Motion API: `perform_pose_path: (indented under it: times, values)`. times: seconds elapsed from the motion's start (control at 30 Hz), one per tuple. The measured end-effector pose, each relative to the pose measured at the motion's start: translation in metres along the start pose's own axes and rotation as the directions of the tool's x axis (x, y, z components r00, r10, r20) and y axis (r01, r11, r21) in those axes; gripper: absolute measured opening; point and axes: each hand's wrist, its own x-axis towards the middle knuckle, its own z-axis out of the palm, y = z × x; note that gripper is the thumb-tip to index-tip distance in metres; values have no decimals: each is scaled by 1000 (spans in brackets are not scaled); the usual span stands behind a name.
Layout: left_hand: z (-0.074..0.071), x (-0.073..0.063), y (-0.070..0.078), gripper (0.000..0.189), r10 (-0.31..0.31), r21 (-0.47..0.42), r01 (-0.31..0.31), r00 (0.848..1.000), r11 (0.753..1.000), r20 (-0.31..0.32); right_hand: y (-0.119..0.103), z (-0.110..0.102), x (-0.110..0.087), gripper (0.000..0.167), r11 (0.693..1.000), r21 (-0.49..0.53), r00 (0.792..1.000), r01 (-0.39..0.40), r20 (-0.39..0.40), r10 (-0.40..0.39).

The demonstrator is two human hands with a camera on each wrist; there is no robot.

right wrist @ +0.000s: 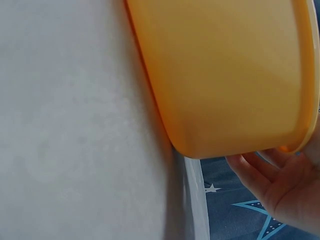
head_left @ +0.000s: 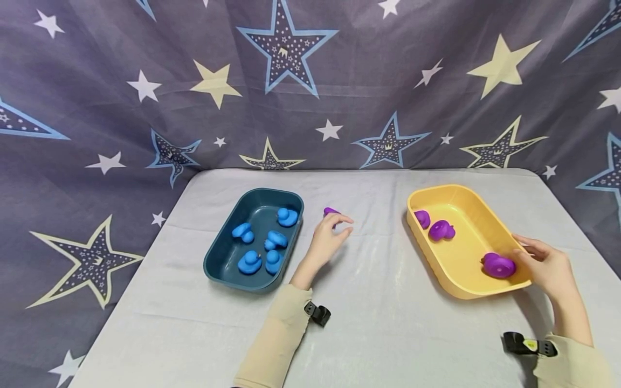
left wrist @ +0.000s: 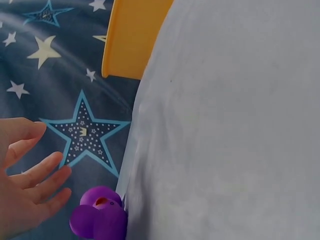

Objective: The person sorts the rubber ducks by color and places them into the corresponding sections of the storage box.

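Note:
My left hand [head_left: 326, 241] is over the table just right of the teal bin, its fingers apart and holding nothing. A purple rubber duck [head_left: 330, 210] sits on the table just beyond that hand, partly hidden by it. In the left wrist view the duck [left wrist: 102, 215] appears beside the spread fingers [left wrist: 47, 185], apart from them. My right hand [head_left: 550, 267] grips the right rim of a yellow bin [head_left: 466, 293], thumb at the rim and fingers outside the wall. Purple ducks [head_left: 441, 230] lie inside that bin, one [head_left: 499, 265] near the right hand.
A teal bin [head_left: 218, 275] stands on the left of the table, with several blue ducks [head_left: 249, 262] in it. The table [head_left: 368, 323] has a pale cloth. Behind it hangs a dark curtain [head_left: 339, 64] printed with stars.

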Motion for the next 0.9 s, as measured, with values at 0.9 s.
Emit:
perform_pose_path:
  times: [0.9]
  values:
    - [-13, -5, -15, 17, -93, 44, 94, 995, 995, -38, -50, -4, -15, 36, 999, 24, 999, -28, 19, 28]
